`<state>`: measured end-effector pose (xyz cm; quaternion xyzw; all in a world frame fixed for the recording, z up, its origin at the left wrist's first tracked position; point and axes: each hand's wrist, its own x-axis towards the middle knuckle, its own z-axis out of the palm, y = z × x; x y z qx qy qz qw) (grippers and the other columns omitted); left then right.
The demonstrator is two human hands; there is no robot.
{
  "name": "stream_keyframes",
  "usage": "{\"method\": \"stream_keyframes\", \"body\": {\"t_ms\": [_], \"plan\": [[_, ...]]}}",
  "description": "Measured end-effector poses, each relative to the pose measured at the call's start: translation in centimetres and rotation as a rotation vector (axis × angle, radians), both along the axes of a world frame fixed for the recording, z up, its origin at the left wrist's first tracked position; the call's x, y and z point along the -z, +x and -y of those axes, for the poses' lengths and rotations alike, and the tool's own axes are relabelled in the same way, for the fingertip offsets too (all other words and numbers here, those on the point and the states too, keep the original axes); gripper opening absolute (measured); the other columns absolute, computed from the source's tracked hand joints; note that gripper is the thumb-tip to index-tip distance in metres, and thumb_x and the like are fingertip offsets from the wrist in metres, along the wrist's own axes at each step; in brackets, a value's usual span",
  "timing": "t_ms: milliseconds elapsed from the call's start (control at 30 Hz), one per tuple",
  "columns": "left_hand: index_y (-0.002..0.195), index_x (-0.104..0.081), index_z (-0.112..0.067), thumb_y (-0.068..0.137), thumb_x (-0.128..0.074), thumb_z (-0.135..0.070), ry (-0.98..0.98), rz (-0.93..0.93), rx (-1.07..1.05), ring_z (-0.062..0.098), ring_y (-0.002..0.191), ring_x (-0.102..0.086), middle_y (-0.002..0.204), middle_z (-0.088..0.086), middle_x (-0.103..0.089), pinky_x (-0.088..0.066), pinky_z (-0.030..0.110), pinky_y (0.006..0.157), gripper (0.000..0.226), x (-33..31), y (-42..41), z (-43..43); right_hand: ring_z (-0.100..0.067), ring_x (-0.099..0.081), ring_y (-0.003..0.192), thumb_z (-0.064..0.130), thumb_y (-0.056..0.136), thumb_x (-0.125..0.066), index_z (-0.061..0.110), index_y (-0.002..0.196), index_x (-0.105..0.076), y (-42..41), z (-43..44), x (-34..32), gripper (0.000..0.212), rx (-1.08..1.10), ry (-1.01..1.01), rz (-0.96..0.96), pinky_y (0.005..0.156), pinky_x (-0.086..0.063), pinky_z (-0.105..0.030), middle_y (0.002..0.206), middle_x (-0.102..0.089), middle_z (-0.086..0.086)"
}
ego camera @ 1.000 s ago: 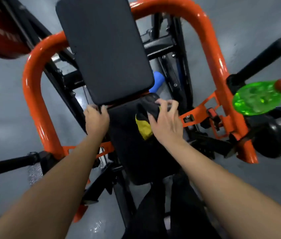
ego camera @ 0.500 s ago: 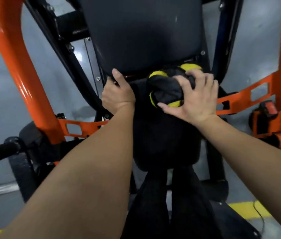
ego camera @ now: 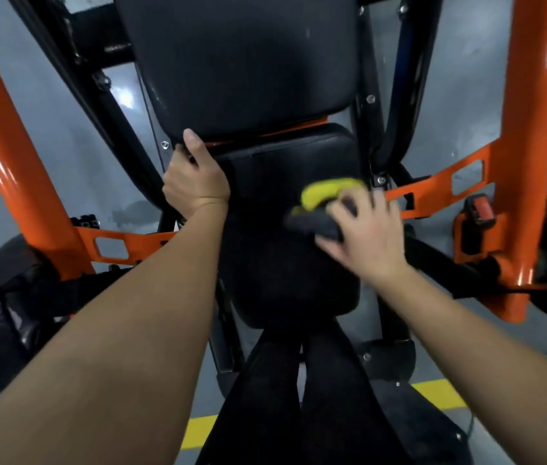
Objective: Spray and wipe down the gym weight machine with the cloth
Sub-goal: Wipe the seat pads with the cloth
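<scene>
Wadding the soft, light cloth (ego camera: pixel 317 209) on the seat pad (ego camera: pixel 285 273), the right hand (ego camera: pixel 364 238) curls its grip round it. It likely handles best bunched under the palm; the left hand (ego camera: pixel 194 182) clasps the pad's left edge.

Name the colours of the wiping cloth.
Black and yellow cloth, clearest in the head view.

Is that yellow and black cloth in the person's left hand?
No, the right hand holds the cloth against the seat pad, while the left hand grips the pad's left edge.
</scene>
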<state>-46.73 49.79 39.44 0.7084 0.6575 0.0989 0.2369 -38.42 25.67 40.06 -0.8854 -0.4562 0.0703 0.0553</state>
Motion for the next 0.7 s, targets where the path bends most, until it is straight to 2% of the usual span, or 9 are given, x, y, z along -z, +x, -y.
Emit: {"method": "stream_keyframes", "body": {"t_ms": [100,233,333,433,533,633,700], "plan": [[0.104,-0.071,-0.009,0.108,-0.027,-0.048,0.007,0.033,-0.026,0.042,0.101,-0.061,0.105,0.019,-0.072,-0.028,0.037,0.073,0.059,-0.4,0.4,0.4,-0.038,-0.053,0.101,0.062,0.075,-0.062,0.022,0.097,-0.065,6.2,-5.2,-2.4,0.045,0.357,0.111,0.012,0.073,-0.044,-0.049,0.117,-0.057,-0.007],[0.107,-0.071,-0.007,0.111,-0.028,-0.044,0.003,0.026,-0.064,0.041,0.101,-0.06,0.106,0.02,-0.071,-0.029,0.036,0.073,0.057,-0.6,0.7,0.6,-0.035,-0.057,0.088,0.06,0.07,-0.068,0.02,0.084,-0.064,4.9,-6.6,-1.1,0.043,0.531,0.249,0.048,0.065,-0.045,-0.045,0.106,-0.062,-0.007],[0.102,-0.07,-0.007,0.107,-0.024,-0.049,0.009,0.03,-0.069,0.04,0.098,-0.061,0.101,0.018,-0.071,-0.032,0.038,0.073,0.063,-0.3,0.8,0.5,-0.032,-0.056,0.076,0.056,0.074,-0.069,0.02,0.078,-0.063,1.6,-4.2,0.9,0.037,0.515,0.301,0.092,0.061,-0.039,-0.042,0.096,-0.064,-0.008],[0.1,-0.07,-0.006,0.107,-0.024,-0.049,0.015,0.035,-0.087,0.038,0.096,-0.061,0.099,0.018,-0.071,-0.033,0.037,0.073,0.063,-0.3,0.7,0.5,-0.031,-0.055,0.076,0.056,0.073,-0.072,0.019,0.08,-0.065,0.3,-3.1,2.0,0.038,0.456,0.324,0.088,0.061,-0.036,-0.04,0.097,-0.063,-0.009],[0.101,-0.069,-0.005,0.105,-0.022,-0.052,0.007,0.031,-0.087,0.039,0.097,-0.06,0.102,0.018,-0.07,-0.039,0.043,0.077,0.066,-0.5,0.9,0.6,-0.031,-0.055,0.078,0.057,0.07,-0.075,0.018,0.082,-0.065,0.0,-3.0,1.9,0.042,0.464,0.335,0.062,0.061,-0.037,-0.039,0.098,-0.063,-0.009],[0.1,-0.071,-0.006,0.099,-0.019,-0.056,0.0,0.04,-0.082,0.039,0.096,-0.061,0.1,0.018,-0.071,-0.043,0.044,0.079,0.072,-0.7,1.0,0.8,-0.031,-0.055,0.08,0.059,0.07,-0.071,0.018,0.079,-0.062,0.4,-3.6,0.9,0.043,0.531,0.29,-0.035,0.06,-0.041,-0.04,0.098,-0.059,-0.008],[0.097,-0.07,-0.005,0.097,-0.017,-0.056,0.011,0.064,-0.086,0.038,0.094,-0.061,0.098,0.018,-0.071,-0.042,0.043,0.077,0.073,-0.6,0.9,0.8,-0.03,-0.058,0.089,0.059,0.071,-0.069,0.02,0.083,-0.064,0.7,-4.9,-0.6,0.042,0.703,0.306,-0.212,0.065,-0.046,-0.041,0.101,-0.054,-0.004]]}}
